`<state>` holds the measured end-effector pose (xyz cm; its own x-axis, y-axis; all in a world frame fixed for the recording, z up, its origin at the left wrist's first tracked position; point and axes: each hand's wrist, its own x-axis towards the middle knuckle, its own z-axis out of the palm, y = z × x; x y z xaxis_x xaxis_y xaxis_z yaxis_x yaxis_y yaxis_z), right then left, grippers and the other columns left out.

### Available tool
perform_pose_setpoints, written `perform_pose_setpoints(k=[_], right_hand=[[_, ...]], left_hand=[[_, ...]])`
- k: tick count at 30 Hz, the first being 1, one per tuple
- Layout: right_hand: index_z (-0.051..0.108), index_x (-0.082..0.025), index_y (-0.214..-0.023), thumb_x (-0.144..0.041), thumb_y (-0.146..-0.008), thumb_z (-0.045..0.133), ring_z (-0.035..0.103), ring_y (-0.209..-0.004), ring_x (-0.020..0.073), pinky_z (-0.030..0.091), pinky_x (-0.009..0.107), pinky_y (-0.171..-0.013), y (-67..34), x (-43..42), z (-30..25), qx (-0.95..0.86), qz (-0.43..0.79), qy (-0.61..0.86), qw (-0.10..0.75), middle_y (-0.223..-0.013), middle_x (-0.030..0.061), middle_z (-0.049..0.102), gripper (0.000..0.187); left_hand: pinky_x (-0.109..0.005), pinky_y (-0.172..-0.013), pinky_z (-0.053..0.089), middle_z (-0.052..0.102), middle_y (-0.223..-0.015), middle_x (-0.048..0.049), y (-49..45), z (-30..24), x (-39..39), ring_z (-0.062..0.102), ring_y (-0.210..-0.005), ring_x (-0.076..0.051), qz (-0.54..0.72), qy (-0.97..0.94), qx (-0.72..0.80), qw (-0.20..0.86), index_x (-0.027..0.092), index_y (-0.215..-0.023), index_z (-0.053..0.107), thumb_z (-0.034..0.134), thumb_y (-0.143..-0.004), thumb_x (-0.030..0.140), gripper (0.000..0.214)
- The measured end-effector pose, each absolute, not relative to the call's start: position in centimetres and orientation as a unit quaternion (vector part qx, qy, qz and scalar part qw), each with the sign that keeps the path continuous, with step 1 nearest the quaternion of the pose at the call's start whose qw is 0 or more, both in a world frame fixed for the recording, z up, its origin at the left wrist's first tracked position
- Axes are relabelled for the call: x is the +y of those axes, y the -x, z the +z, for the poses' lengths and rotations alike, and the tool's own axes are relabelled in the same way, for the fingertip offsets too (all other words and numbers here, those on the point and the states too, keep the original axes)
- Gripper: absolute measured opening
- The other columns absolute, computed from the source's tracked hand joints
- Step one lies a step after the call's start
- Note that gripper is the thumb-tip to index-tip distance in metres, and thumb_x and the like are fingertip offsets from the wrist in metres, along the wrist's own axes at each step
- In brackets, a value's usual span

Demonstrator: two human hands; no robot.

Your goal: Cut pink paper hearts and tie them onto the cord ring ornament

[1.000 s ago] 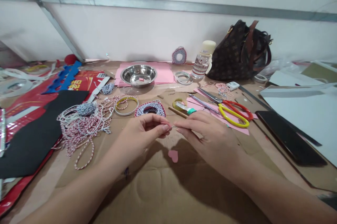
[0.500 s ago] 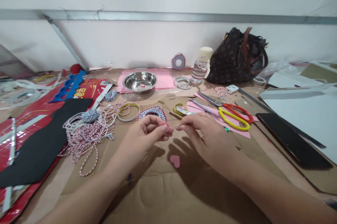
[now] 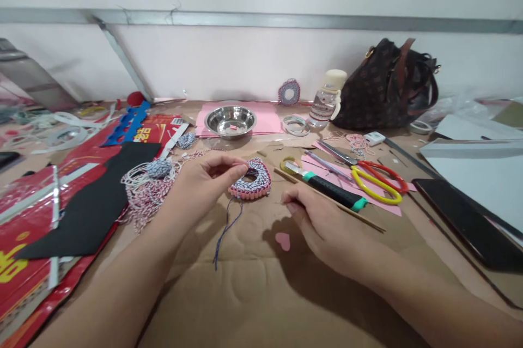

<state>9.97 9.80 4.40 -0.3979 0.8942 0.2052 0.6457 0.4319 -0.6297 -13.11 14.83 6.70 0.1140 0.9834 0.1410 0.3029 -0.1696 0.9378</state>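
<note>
My left hand is closed in a pinch at the near left edge of a ring of woven cord with a pink pleated rim. A trace of a small pink piece shows at its fingertips, mostly hidden. Dark blue thread ends trail from the ring onto the cardboard. To the right, my right hand is also closed, thumb against forefinger, over something too small to make out. Between and below the hands lies a pink paper heart.
Right of centre lie a utility knife, a thin stick, scissors and a black phone. Heaped cord and black sheet are at left. Behind stand a steel bowl, a bottle and a handbag.
My hands have drawn apart, the left one moving up and left, uncovering the ring and its thread. The utility knife and stick now show fully. The view has shifted slightly left.
</note>
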Motion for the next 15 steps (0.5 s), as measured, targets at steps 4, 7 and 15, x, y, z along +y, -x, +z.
perform_pose_setpoints(k=[4, 7, 15], right_hand=[[0.064, -0.020, -0.092, -0.007, -0.091, 0.051, 0.060, -0.084, 0.0146, 0.041, 0.026, -0.075, -8.0, 9.5, 4.5, -0.860, 0.231, 0.400, 0.215, -0.089, 0.0007, 0.070, 0.018], [0.070, -0.021, -0.088, -0.005, -0.089, 0.054, 0.061, -0.079, 0.0133, 0.040, 0.025, -0.070, -5.9, 10.1, 5.3, -0.898, 0.220, 0.353, 0.144, -0.087, -0.0013, 0.073, 0.022], [0.066, -0.015, -0.121, -0.004, -0.059, 0.084, 0.063, -0.067, 0.0194, 0.039, 0.029, -0.059, -2.2, 14.8, 5.3, -0.974, 0.000, 0.225, -0.021, -0.097, 0.0119, 0.072, 0.065]], left_hand=[[-0.029, -0.075, 0.053, 0.077, -0.085, -0.0026, 14.2, 6.9, 15.4, 0.069, -0.079, -0.017, 0.440, -0.640, 0.499, 0.386, 0.019, -0.086, 0.074, 0.074, -0.081, 0.033, 0.014], [-0.029, -0.074, 0.054, 0.077, -0.082, -0.0025, 14.3, 6.8, 15.6, 0.070, -0.077, -0.017, 0.447, -0.627, 0.488, 0.412, 0.018, -0.084, 0.071, 0.075, -0.080, 0.028, 0.011], [-0.030, -0.074, 0.054, 0.074, -0.082, -0.0030, 14.6, 6.0, 16.4, 0.067, -0.075, -0.015, 0.462, -0.623, 0.472, 0.419, 0.017, -0.084, 0.068, 0.070, -0.082, 0.025, 0.008]])
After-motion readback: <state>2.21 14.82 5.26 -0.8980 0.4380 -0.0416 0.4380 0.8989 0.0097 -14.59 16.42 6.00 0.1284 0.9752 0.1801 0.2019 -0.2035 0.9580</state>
